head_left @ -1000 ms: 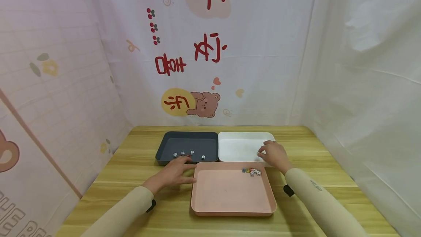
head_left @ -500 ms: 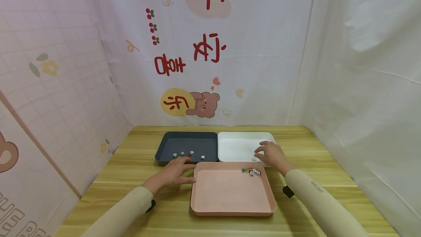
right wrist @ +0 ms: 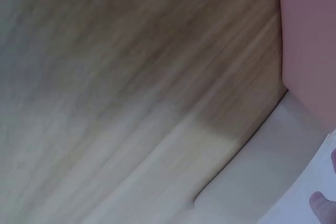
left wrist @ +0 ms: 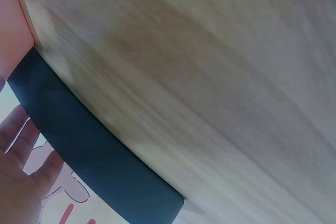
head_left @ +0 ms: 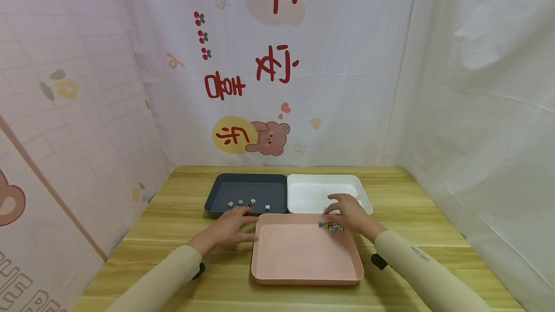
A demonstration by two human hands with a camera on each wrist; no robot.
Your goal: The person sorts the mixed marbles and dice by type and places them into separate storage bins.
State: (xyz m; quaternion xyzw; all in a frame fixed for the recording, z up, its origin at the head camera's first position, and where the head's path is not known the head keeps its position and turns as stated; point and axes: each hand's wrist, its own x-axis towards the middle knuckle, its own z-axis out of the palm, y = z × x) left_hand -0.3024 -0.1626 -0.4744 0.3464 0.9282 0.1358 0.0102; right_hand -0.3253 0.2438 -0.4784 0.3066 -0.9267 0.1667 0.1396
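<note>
My left hand (head_left: 230, 227) has its fingers spread at the left rim of the pink tray (head_left: 297, 254), partly over the front of the dark grey tray (head_left: 251, 189). Several white dice and a red one (head_left: 248, 205) lie in that grey tray. My right hand (head_left: 350, 213) hovers over the front of the white tray (head_left: 321, 188) and the pink tray's back right corner. Its thumb and index finger stand apart, and I see nothing between them. Just below them sits a cluster of small dice (head_left: 332, 226), white, red, yellow and blue, partly covered by the hand.
The wooden table (head_left: 416, 225) carries all three trays, the grey and white ones side by side behind the pink one. A printed cloth (head_left: 347, 85) hangs behind the table. A faint pale spot (head_left: 358, 197) shows at the white tray's right side.
My right hand has moved from over the white tray towards me and slightly left, to the dice in the pink tray. The left hand has stayed in place.
</note>
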